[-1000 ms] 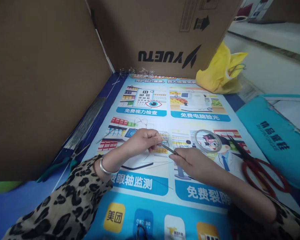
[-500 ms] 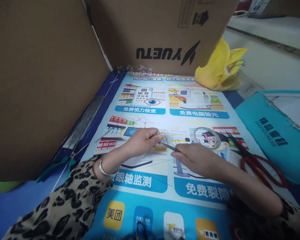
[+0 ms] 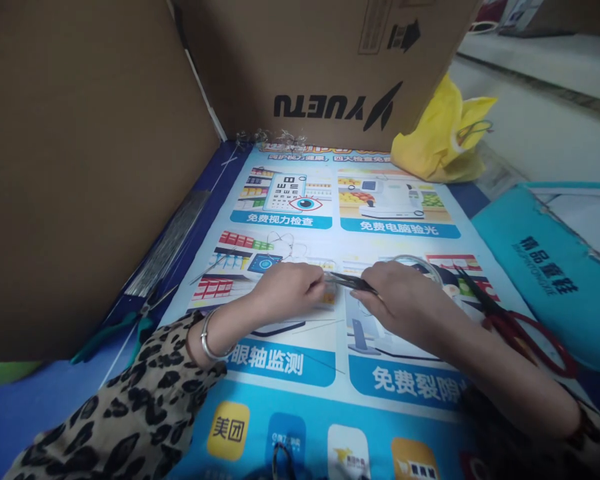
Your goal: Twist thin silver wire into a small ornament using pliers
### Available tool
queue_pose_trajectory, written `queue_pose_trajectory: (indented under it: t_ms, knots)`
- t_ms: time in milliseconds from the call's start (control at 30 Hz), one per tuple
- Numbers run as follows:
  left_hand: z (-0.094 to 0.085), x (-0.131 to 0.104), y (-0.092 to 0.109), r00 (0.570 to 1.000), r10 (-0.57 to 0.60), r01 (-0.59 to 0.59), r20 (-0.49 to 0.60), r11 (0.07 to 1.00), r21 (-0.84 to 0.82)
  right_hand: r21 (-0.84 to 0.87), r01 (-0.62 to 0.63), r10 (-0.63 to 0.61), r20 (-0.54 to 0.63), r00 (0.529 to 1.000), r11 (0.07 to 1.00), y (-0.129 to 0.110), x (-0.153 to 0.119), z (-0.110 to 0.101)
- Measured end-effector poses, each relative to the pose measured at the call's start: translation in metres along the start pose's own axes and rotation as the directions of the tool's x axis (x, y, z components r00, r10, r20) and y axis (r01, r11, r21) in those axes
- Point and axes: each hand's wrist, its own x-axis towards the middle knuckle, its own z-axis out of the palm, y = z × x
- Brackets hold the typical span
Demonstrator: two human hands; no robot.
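Observation:
Over the middle of the printed poster sheet (image 3: 395, 413), my right hand (image 3: 400, 293) is closed round slim dark pliers (image 3: 353, 281), whose tips point left. My left hand (image 3: 293, 287) is closed in a pinch right at those tips; what it holds is too small to make out, perhaps fine wire. Thin wire loops (image 3: 285, 243) lie just behind my left hand. A clear roll of tape or wire (image 3: 427, 267) is partly hidden behind my right hand. Red-handled scissors (image 3: 530, 340) lie to the right, beside my right forearm.
Green-handled pliers (image 3: 143, 320) and a bundle of straight wires (image 3: 173, 243) lie at the left. Cardboard walls (image 3: 310, 60) stand behind and left. A yellow bag (image 3: 430, 147) and a turquoise box (image 3: 555, 280) are on the right. Small wire pieces (image 3: 270, 139) lie at the back.
My right hand and the pliers have moved slightly up and right, and the pliers have turned more level. My left hand has curled more and shifted a little.

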Motion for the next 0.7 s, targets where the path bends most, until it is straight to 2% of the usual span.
queue_pose_trajectory:
  t_ms: [167, 300, 500, 633, 700]
  knots:
    - [0.000, 0.000, -0.002, 1.000, 0.021, -0.020, 0.023, 0.999, -0.049, 0.003, -0.082, 0.082, 0.064, 0.995, 0.997, -0.004, 0.000, 0.009]
    - [-0.002, 0.002, -0.005, 0.999, 0.022, -0.019, 0.037, 0.996, -0.092, 0.020, -0.098, 0.096, 0.080, 0.992, 0.995, -0.002, 0.002, 0.012]
    - [-0.002, 0.002, -0.006, 0.998, 0.023, -0.017, 0.055, 0.995, -0.095, 0.168, -0.054, 0.044, 0.064, 0.997, 0.984, 0.004, 0.005, 0.011]
    - [0.000, 0.001, -0.004, 0.997, 0.038, -0.033, 0.064, 0.997, -0.074, 0.166, 0.017, -0.023, 0.034, 0.999, 0.986, 0.002, 0.005, 0.015]
    - [0.000, 0.000, -0.002, 0.997, 0.046, -0.041, 0.059, 0.996, -0.082, 0.140, 0.006, -0.012, 0.039, 0.999, 0.990, 0.000, 0.004, 0.016]
